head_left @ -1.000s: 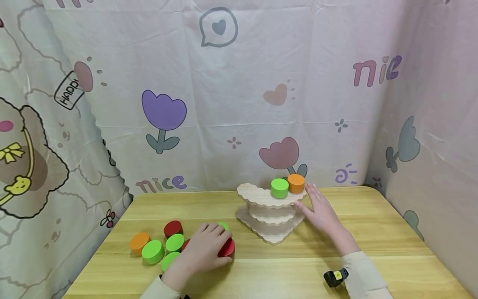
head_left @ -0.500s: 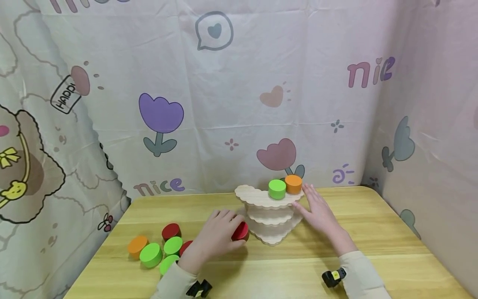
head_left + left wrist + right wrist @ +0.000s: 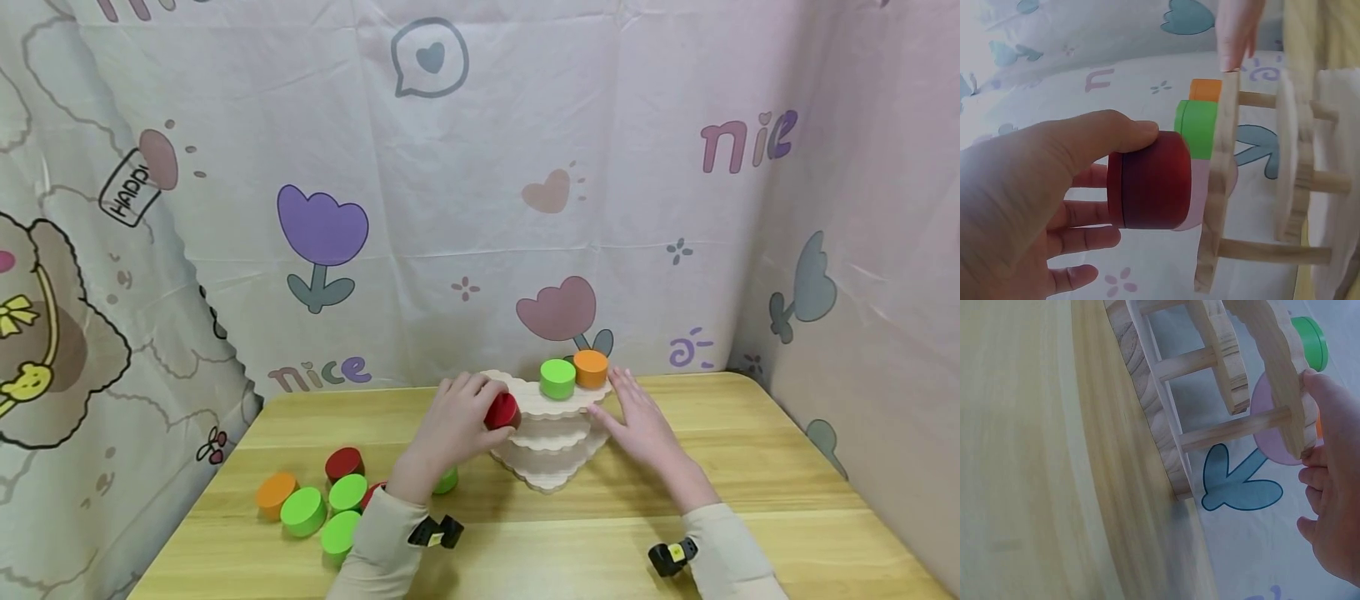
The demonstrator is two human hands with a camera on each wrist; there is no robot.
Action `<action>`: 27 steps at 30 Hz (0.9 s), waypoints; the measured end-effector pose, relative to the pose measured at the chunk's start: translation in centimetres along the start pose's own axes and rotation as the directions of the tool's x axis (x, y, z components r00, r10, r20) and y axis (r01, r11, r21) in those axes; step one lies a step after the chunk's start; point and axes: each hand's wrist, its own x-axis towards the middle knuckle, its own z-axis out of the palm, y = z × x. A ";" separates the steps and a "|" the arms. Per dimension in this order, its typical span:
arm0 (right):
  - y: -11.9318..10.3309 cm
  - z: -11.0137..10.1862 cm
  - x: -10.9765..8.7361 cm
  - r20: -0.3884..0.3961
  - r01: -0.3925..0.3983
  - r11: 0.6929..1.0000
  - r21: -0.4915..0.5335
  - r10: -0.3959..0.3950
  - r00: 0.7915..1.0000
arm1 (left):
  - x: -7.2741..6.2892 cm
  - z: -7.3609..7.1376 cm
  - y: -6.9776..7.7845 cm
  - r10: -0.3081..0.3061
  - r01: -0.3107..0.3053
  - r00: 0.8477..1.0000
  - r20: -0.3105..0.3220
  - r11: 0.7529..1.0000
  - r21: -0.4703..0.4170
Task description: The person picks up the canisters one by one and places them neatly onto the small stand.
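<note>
My left hand (image 3: 455, 421) holds a red round block (image 3: 1150, 181), thumb on one side and fingers on the other. The block is at the left part of the top shelf of a tiered wooden stand (image 3: 543, 462); in the left wrist view a gap shows between block and shelf. My right hand (image 3: 645, 423) grips the right end of that shelf, thumb (image 3: 1329, 394) at the front edge and fingers at the end. A green round block (image 3: 557, 379) and an orange one (image 3: 591, 369) sit side by side on the top shelf.
Left on the wooden table (image 3: 570, 550) lie several loose round blocks: orange (image 3: 277, 497), green (image 3: 303, 512) and red (image 3: 345, 465). A green block (image 3: 446, 481) is partly hidden by the left arm. A printed cloth (image 3: 420, 208) hangs behind the table.
My left hand has carried the red block from the table pile up and to the right, to the stand's top shelf. My right hand has kept its place on the stand.
</note>
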 end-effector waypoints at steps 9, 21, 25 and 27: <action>0.1 0.1 0.0 -0.015 0.009 1.000 0.000 -0.009 1.000 | 2.7 1.0 -0.1 -0.099 0.096 0.994 -0.056 0.994 -0.046; 0.2 0.1 -0.2 -0.013 0.008 1.000 -0.001 -0.008 1.000 | 5.2 2.6 0.1 -0.169 0.172 0.985 0.039 0.980 -0.096; 0.2 0.2 -0.1 -0.013 0.013 1.000 -0.001 -0.013 1.000 | 5.7 3.2 0.0 -0.175 0.179 0.983 0.052 0.980 -0.085; 0.2 0.2 -0.1 -0.012 0.014 1.000 -0.001 -0.014 1.000 | 5.8 3.5 -0.1 -0.178 0.182 0.982 0.058 0.980 -0.083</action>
